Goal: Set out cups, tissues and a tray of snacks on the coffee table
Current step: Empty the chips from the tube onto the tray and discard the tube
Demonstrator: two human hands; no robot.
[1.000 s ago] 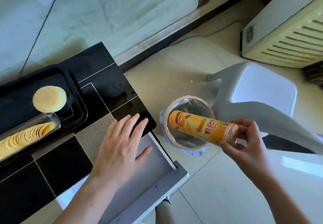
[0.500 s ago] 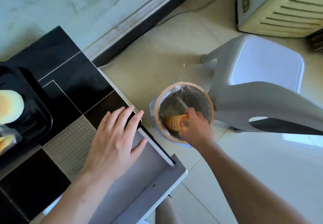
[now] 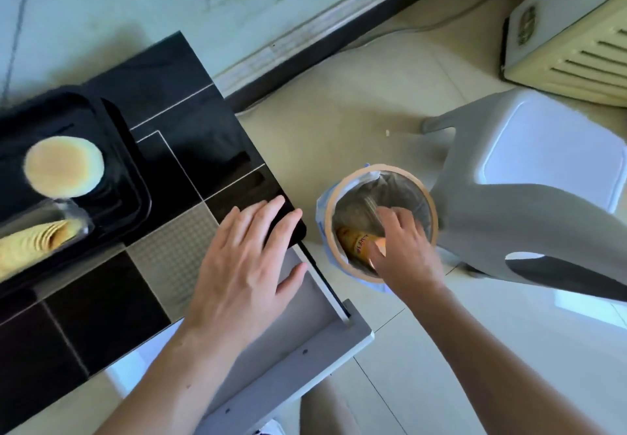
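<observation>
Filling the left half of the view, the coffee table (image 3: 190, 122) has a glossy black top with a grey checked square near its right edge, and a pale drawer (image 3: 298, 343) stands pulled out below its near right corner. To the right, on the cream floor, a grey plastic stool (image 3: 529, 176) stands just beside a round lined bin (image 3: 380, 220). At far right a cream appliance with louvres (image 3: 576, 37) is cut off by the frame.

On the table's left a black tray (image 3: 112, 149) holds a round pale biscuit (image 3: 64, 167) and, nearer, a clear sleeve of stacked crisps (image 3: 37, 242) whose long axis runs left to right, its open end pointing right; its left part leaves the picture.

The left hand (image 3: 244, 265) lies flat on the table's right corner, fingers spread, holding nothing.

The right hand (image 3: 403, 248) reaches into the bin over the yellow crisp can (image 3: 358, 244), which lies inside against the near left wall. Only a short printed stretch shows, so its axis and its ends are hard to make out; whether the blurred fingers grasp the can I cannot tell.
</observation>
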